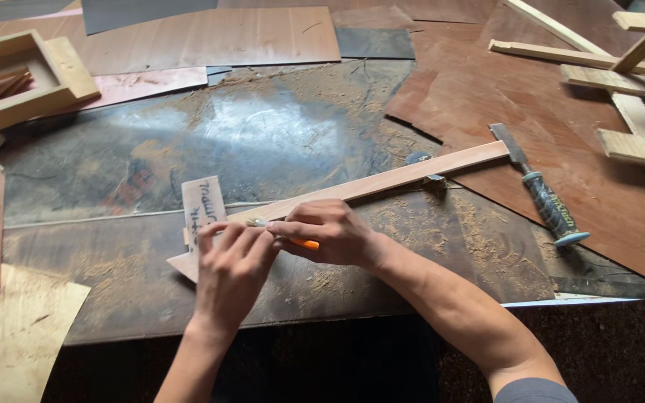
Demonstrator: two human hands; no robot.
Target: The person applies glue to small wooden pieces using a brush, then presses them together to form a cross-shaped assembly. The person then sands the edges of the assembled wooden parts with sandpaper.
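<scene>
A long thin wooden strip (412,173) lies diagonally across the dark, sawdust-covered worktop (263,142). My left hand (231,270) lies flat on the strip's near end, next to a small wooden piece (203,201) with writing on it. My right hand (331,233) grips an orange pencil (304,243), its tip down at the strip close to my left fingers. The pencil is mostly hidden by my fingers.
A chisel (543,190) with a dark grip lies right of the strip on a brown plywood sheet (576,127). A wooden box frame (16,82) sits far left, wooden slats (628,82) far right, and plywood sheets (203,37) at the back.
</scene>
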